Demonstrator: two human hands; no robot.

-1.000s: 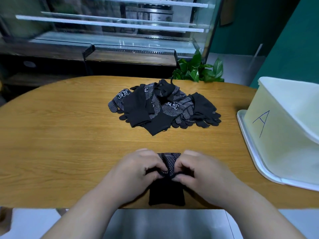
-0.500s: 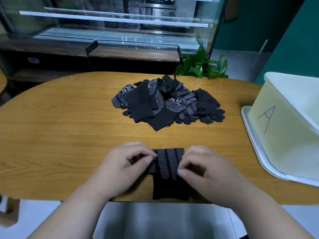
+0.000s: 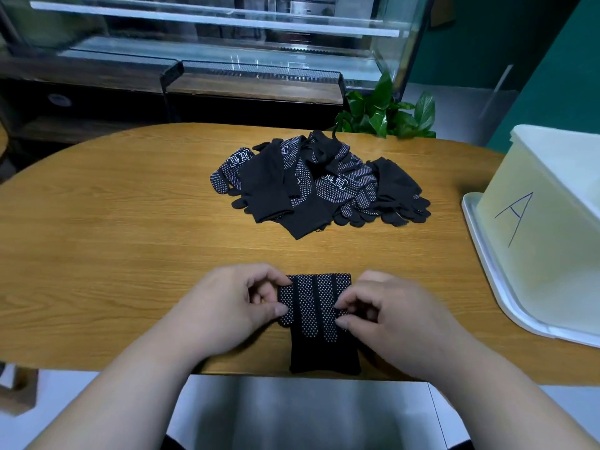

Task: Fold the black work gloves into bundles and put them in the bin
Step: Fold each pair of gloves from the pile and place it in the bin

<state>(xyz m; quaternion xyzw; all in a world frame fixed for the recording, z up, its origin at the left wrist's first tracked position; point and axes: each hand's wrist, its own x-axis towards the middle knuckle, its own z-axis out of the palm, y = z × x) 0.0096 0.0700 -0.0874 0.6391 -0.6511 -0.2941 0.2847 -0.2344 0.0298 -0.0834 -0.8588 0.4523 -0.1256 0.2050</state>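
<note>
left hand pinches left edge of glove bundle | glove bundle half-folded on worktop, well left of bin | right hand pinches its right edge | risk: pinch slips, fold springs open, loose glove lands in bin

Bin: a single capital "A", handwritten in thin dark pen on the pale side wall.
Glove pile: white blocky printed marks on two gloves, one at the pile's left end and one near its middle. Both are too small to read as letters.
</note>
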